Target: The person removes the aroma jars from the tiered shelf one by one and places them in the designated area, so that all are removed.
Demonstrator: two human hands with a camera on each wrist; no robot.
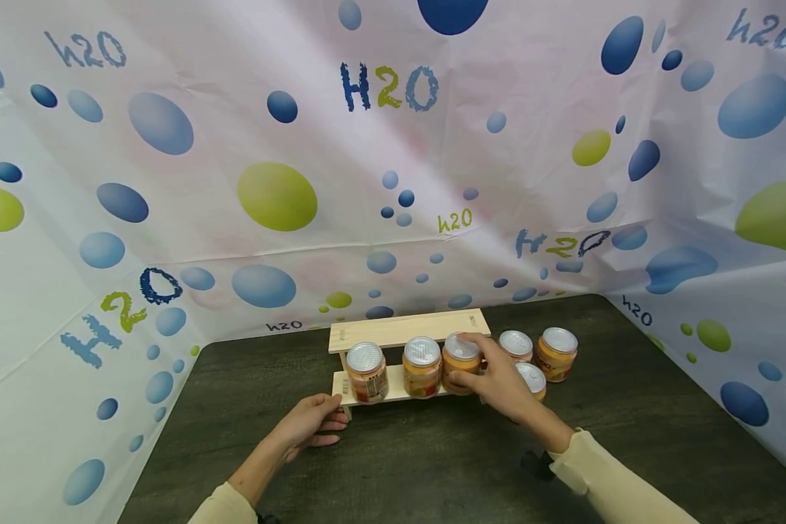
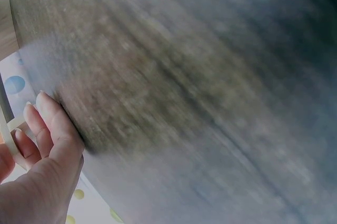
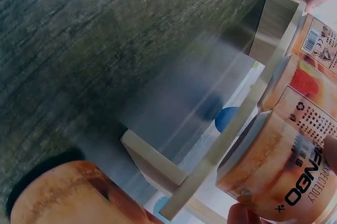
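A small two-tier wooden rack (image 1: 402, 331) carries three orange-labelled cans with silver lids on its lower step. My right hand (image 1: 498, 378) grips the rightmost can (image 1: 460, 371) from its right side, thumb low on the front and fingers at the lid. In the right wrist view that can (image 3: 287, 166) tilts past the rack's edge (image 3: 231, 129). Close beside it stands the middle can (image 1: 422, 375), and a gap separates this from the left can (image 1: 367, 378). My left hand (image 1: 308, 426) pinches the lower step's left end, thumb near the top, fingers curled underneath.
Three more cans, such as the far-right one (image 1: 557, 353), stand together on the dark wooden table (image 1: 249, 386) right of the rack. A white sheet with coloured dots (image 1: 275, 196) rises behind the table and along its sides.
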